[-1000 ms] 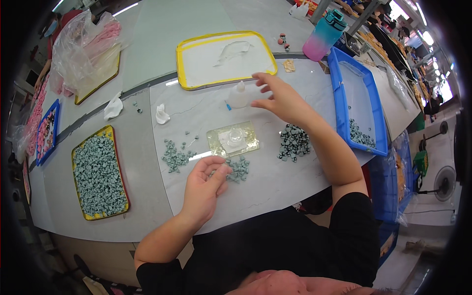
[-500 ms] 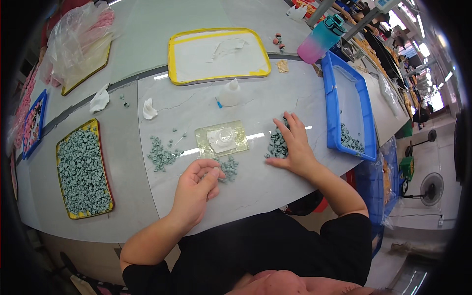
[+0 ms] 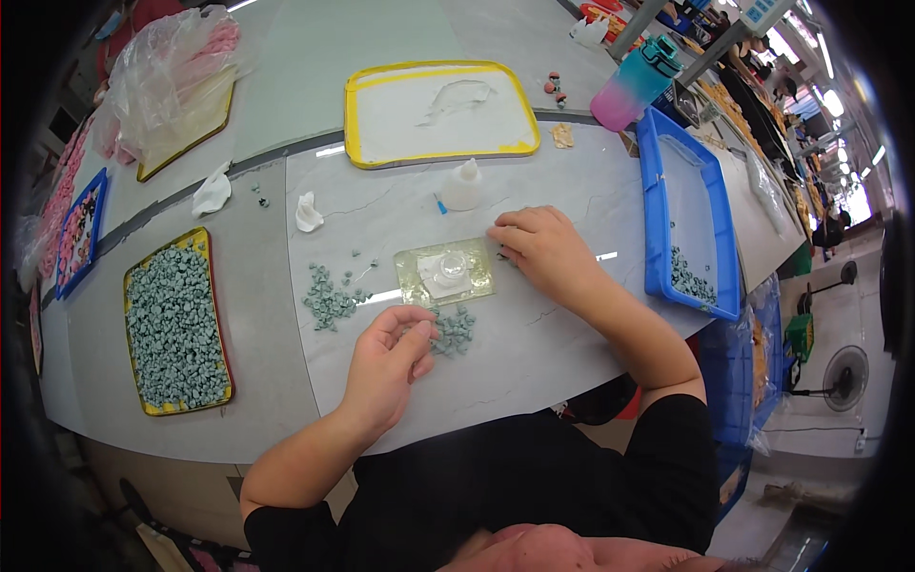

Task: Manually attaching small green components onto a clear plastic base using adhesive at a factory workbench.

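Grey-green pebble-like pieces [image 3: 457, 334] just beside the left grip [image 3: 386, 357] look light and stiff; pinch their edges. Whether that curled grip or the right grip [image 3: 543, 246] clamps any, I cannot tell.

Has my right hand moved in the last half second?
Yes. Your right hand has moved left, closer to the see-through plate on the table.

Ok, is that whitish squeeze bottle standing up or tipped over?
Upright: the squeeze bottle rests on its base on the table, with its narrow nozzle pointing up.
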Demonstrator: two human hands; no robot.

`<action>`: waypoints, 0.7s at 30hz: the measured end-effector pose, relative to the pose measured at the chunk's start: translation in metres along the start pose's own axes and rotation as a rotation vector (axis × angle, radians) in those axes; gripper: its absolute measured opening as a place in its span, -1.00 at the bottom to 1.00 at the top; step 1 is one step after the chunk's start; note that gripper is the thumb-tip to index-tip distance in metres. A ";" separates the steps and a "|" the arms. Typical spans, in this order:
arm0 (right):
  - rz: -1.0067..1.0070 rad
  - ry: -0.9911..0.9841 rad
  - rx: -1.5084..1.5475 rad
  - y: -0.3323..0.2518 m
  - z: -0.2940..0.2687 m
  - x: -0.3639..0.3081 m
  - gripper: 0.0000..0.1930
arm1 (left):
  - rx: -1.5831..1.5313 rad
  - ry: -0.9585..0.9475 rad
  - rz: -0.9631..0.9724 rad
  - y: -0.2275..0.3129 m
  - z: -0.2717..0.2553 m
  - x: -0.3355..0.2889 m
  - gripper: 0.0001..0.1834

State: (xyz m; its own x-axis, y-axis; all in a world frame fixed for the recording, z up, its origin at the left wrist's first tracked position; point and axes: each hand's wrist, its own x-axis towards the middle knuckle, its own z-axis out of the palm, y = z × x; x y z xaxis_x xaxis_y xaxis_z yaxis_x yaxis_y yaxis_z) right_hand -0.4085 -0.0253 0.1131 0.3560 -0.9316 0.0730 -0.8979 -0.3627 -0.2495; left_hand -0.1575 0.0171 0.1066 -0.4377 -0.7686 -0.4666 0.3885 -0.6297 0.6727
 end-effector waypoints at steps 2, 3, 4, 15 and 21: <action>-0.037 -0.049 0.042 0.001 0.010 0.006 -0.73 | -0.005 -0.022 -0.010 -0.002 -0.007 0.005 -0.82; -0.018 -0.045 0.061 0.000 0.014 0.009 -0.72 | -0.009 -0.013 -0.010 -0.002 -0.010 0.008 -0.82; 0.000 -0.041 0.080 -0.001 0.017 0.012 -0.71 | -0.005 -0.007 -0.015 -0.001 -0.012 0.012 -0.85; -0.047 -0.034 0.028 -0.016 0.051 0.024 -0.72 | -0.032 0.028 0.060 0.001 -0.055 0.043 -0.84; -0.033 -0.031 -0.097 -0.018 0.061 0.022 -0.77 | -0.098 -0.001 0.019 0.000 -0.063 0.044 -0.82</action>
State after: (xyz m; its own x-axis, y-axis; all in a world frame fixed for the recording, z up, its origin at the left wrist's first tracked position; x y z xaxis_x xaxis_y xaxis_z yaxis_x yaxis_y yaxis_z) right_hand -0.3686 -0.0375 0.0605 0.3920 -0.9186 0.0498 -0.9060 -0.3949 -0.1527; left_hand -0.1257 -0.0246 0.0500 -0.4303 -0.7806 -0.4533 0.4741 -0.6228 0.6224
